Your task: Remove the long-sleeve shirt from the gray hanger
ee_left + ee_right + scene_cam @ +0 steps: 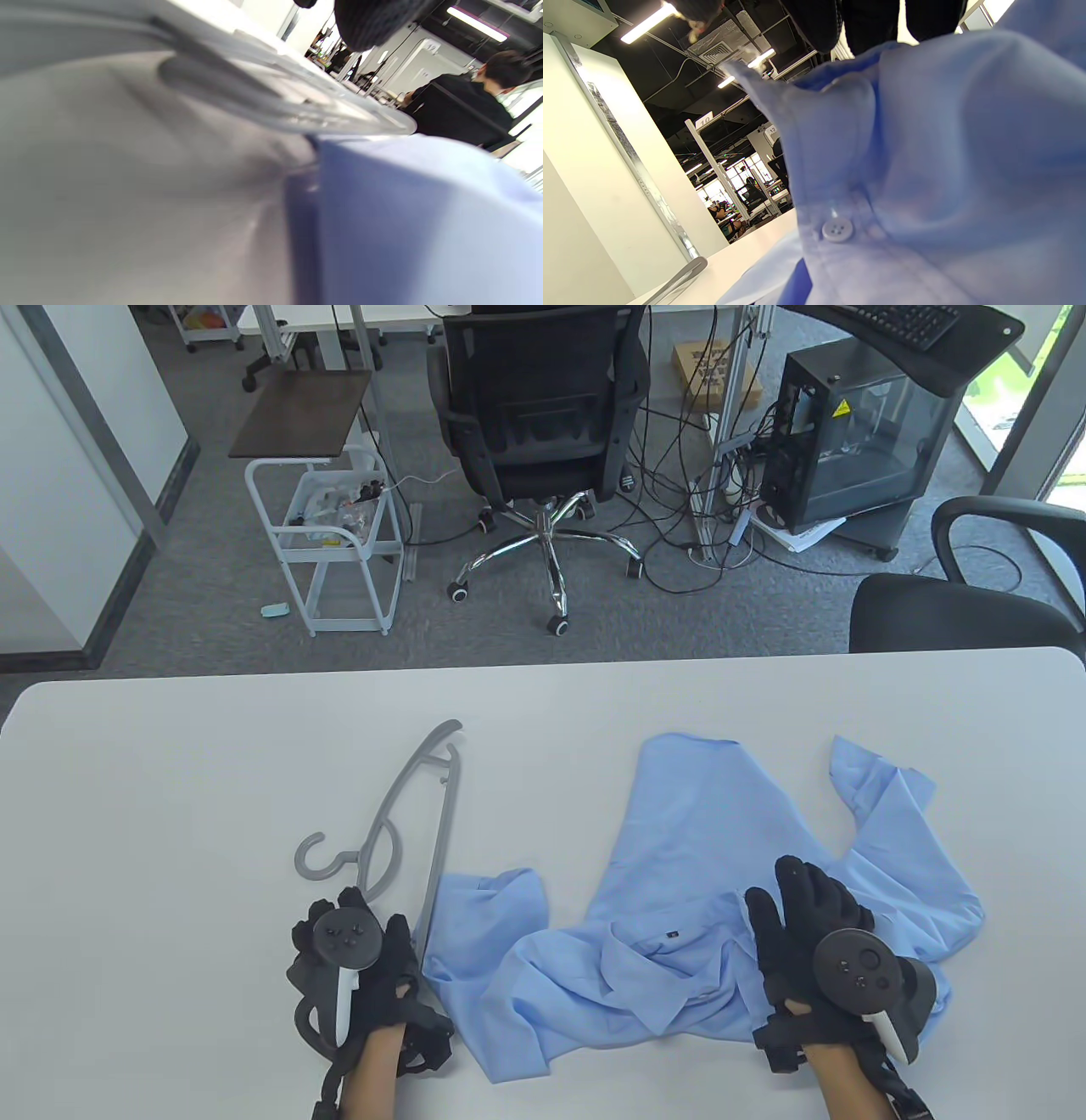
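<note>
The hanger [407,823] lies on the bench [170,814] to the left of the shirt [704,899], its lower end touching the shirt's near sleeve. My left hand [361,963] rests at the hanger's near end. My right hand [814,942] rests on the shirt's right side. Office chairs [543,432] stand behind the bench.

An open-plan office or lab: grey carpet, a black mesh office chair [543,415] on castors, a glass-sided desktop computer tower [857,441] amid tangled cables, a white wheeled trolley [335,534], a keyboard [912,322], ceiling strip lights [649,23], and a seated coworker [471,106] beyond.
</note>
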